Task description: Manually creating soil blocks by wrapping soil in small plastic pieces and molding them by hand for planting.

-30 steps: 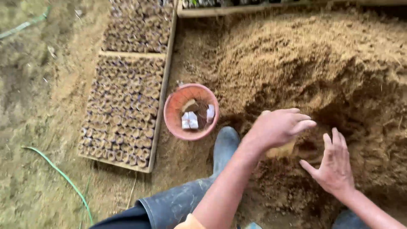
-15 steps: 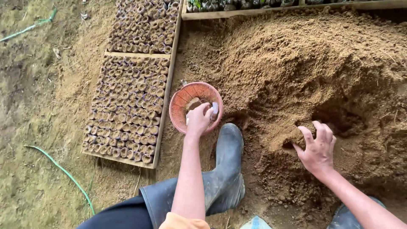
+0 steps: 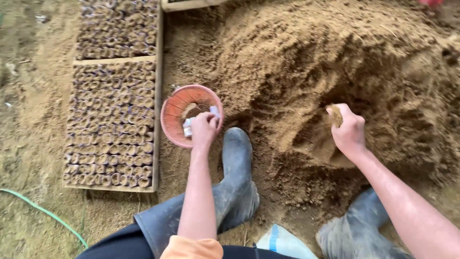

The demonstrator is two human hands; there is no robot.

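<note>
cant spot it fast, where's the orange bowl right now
In the head view the orange bowl sits left of centre on the ground, between the wooden tray and the soil heap, with the left hand reaching into it.

Bare forearms, both hands uncovered, left hand [image 3: 203, 129] and right hand [image 3: 349, 132]; an orange sleeve edge [image 3: 191, 248] lower centre, muddy grey rubber boots [image 3: 235, 182], dark trousers [image 3: 120, 244].

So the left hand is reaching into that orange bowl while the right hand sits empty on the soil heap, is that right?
Not quite. The right hand is not empty: the head view shows it closed around a small pot-like lump packed with brown soil, by the soil heap. The rest holds: the left hand is reaching into the orange bowl.
</note>
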